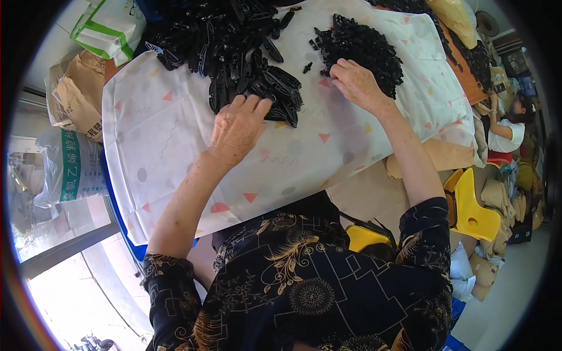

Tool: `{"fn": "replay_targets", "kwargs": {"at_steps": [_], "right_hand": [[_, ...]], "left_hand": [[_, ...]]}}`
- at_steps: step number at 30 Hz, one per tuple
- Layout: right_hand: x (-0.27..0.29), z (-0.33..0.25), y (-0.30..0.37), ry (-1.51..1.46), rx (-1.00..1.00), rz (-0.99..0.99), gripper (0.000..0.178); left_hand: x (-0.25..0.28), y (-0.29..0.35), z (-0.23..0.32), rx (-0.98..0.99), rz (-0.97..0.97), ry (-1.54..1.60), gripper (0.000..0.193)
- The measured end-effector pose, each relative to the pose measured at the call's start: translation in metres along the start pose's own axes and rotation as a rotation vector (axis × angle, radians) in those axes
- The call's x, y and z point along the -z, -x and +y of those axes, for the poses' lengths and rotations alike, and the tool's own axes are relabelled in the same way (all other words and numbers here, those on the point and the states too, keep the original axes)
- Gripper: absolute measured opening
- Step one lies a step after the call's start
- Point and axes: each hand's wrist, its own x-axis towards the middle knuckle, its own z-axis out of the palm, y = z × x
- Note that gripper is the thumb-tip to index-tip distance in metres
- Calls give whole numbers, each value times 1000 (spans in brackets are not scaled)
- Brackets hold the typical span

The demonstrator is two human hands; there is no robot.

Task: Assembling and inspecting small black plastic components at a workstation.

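Note:
My left hand point(239, 127) rests at the near edge of a heap of long, oval black plastic parts point(234, 44). Its fingers are curled downward and the tips are hidden, so what they hold, if anything, does not show. To the right, my right hand point(358, 85) is at the near left side of a pile of small black plastic pieces point(374, 52). Thumb and fingers there are drawn together against the pile, and anything between them is too small to make out. One loose small piece point(307, 68) lies left of that pile.
A white patterned cloth point(175, 128) covers the table. Brown paper sacks point(81, 93) and a white-green bag point(111, 29) stand at the left. More black parts lie on an orange-brown surface point(465, 82) at far right. Beyond are a yellow chair point(473, 210) and another person point(507, 131).

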Motion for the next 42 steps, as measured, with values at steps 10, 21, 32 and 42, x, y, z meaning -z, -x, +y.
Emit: {"fn": "replay_targets", "kwargs": {"at_steps": [10, 21, 32, 42], "right_hand": [[3, -63, -12, -488, 68, -47, 22], [-7, -64, -20, -397, 123, 71, 17], [23, -118, -8, -1739, -740, 73, 6], [40, -134, 5, -1654, -634, 60, 6]], "left_hand": [[-17, 7, 7, 498, 57, 701, 19], [1, 22, -1, 874, 126, 2088, 19], [-13, 24, 15, 801, 143, 2239, 25], [-8, 13, 39, 820, 121, 2172, 28]]}}
